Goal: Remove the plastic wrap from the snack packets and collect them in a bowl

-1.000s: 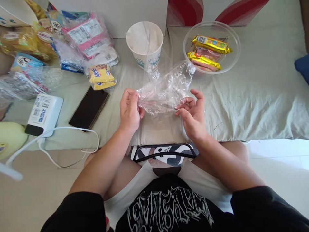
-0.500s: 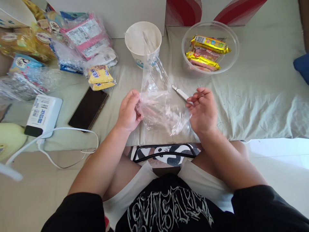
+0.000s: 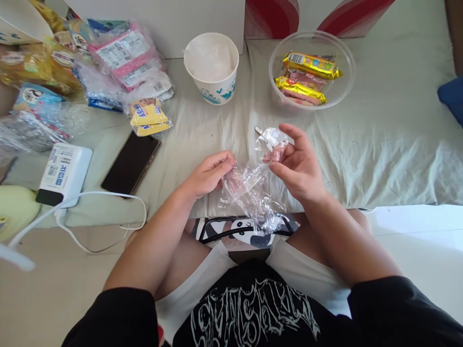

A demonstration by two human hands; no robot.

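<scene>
A crumpled clear plastic bag hangs between my hands over the front edge of the cloth-covered surface. My left hand is closed, pinching its left side between thumb and fingers. The thumb and forefinger of my right hand are apart, while its other fingers curl into the film at the bag's upper right. Behind that film lies a slim craft knife; only its metal tip shows plainly. A white paper tub with a blue-green print stands beyond my hands, clear film bunched inside it.
To its right is a clear plastic bowl with several yellow-wrapped snacks. A phone, a white power bank with a cable and heaped snack packets lie on the left. White boxes stand along the back.
The film that stretched over the paper tub has come away towards me. My left hand has moved right, closer to my right hand, and the bag is bunched smaller and hangs lower.
</scene>
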